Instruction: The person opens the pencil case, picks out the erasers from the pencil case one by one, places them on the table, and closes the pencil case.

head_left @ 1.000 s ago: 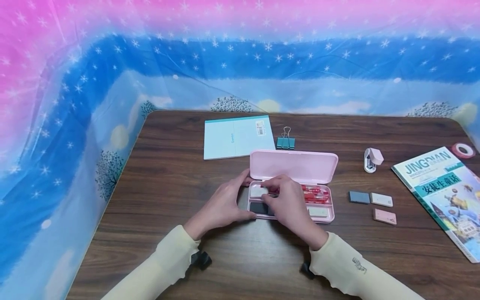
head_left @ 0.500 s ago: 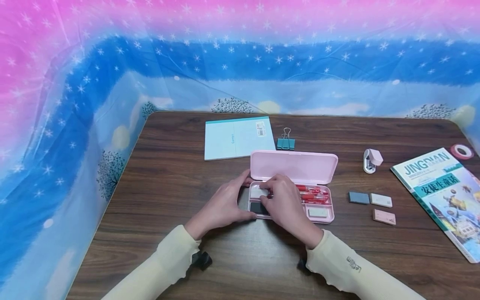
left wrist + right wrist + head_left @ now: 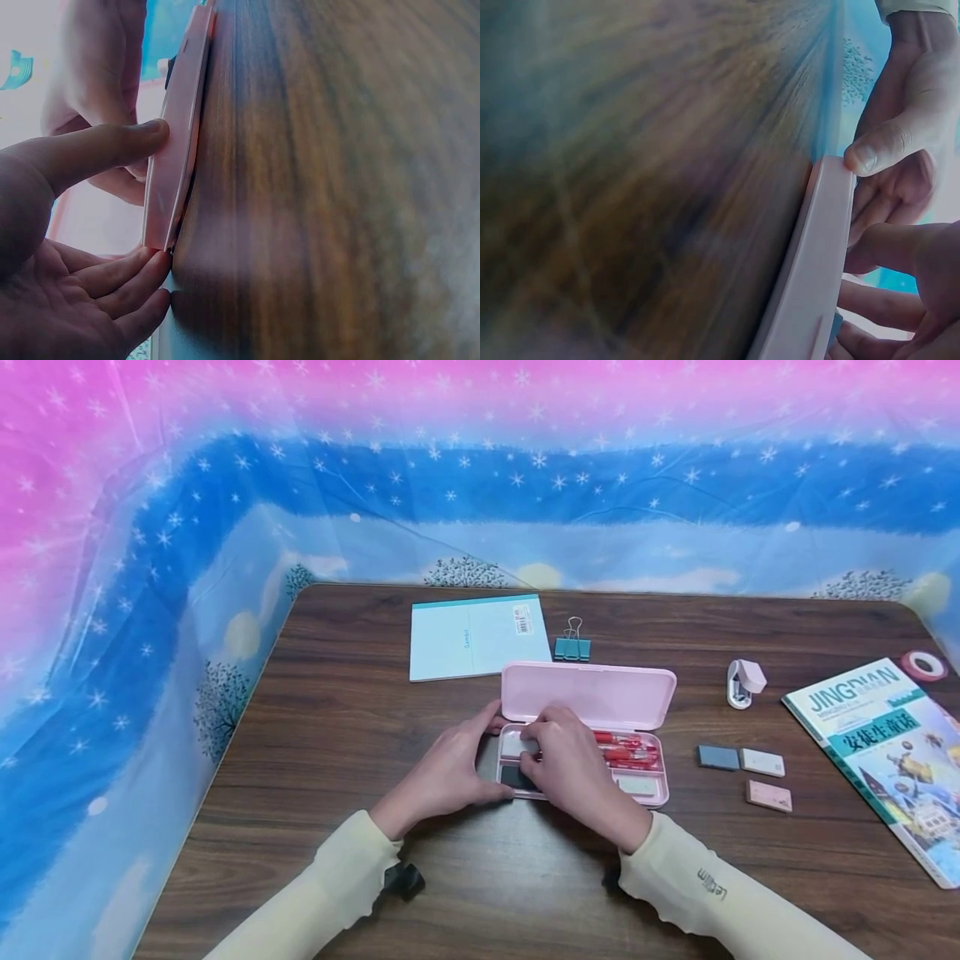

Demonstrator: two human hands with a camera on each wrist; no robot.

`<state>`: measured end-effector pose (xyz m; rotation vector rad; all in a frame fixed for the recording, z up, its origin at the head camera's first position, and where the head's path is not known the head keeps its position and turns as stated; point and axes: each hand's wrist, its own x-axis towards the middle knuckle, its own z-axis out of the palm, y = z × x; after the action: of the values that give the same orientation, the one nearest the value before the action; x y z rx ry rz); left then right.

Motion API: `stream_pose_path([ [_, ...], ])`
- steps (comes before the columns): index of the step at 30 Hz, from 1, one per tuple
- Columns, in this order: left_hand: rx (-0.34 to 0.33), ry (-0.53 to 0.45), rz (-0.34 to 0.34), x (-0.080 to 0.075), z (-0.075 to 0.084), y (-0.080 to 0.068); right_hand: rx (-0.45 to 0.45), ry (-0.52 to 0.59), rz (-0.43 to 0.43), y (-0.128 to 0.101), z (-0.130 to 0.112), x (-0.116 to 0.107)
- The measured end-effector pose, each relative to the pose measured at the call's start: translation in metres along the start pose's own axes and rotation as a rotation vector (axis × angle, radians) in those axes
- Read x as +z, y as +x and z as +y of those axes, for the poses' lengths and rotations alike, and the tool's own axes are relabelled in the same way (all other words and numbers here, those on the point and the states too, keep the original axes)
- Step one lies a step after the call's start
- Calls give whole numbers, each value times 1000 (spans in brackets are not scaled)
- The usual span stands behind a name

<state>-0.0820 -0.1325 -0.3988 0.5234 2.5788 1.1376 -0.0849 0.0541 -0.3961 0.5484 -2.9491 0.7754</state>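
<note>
A pink pencil case (image 3: 588, 693) lies open mid-table with its lid upright. Its tray holds red pens (image 3: 626, 750), a white eraser (image 3: 512, 743), a dark eraser (image 3: 512, 775) and a pale eraser (image 3: 637, 785). My left hand (image 3: 480, 760) grips the case's left end; in the left wrist view the thumb (image 3: 112, 146) lies on the case's edge (image 3: 172, 172) with the fingers below. My right hand (image 3: 534, 750) curls over the left compartments, fingertips and thumb at the white eraser. The right wrist view shows the case's edge (image 3: 817, 262) and the left thumb (image 3: 885, 146).
A light-blue notebook (image 3: 476, 635) and a teal binder clip (image 3: 572, 646) lie behind the case. To the right are a small white stapler (image 3: 744, 681), three small erasers (image 3: 762, 762), a book (image 3: 885, 752) and a tape roll (image 3: 924, 664). A starry curtain surrounds the table.
My right hand has shifted slightly left and inward over the left compartments. The left hand and the case have stayed in place.
</note>
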Motion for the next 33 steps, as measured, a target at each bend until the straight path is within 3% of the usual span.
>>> stream_pose_path([
  [9,0,3,2,2,0,1,51,47,13,-2,0,-7],
  [15,-13,-1,14,2,-1,0,79,119,64,-17,13,-38],
  [20,-26,1,17,2,-1,1,93,120,142,-47,52,-73],
  [24,-32,-4,16,2,-1,0,104,41,210,-75,94,-93],
  [29,-38,-11,5,1,-1,-1,169,-59,174,-104,136,-101],
  [33,-27,-17,3,1,-1,-1,187,-94,129,-116,153,-100],
])
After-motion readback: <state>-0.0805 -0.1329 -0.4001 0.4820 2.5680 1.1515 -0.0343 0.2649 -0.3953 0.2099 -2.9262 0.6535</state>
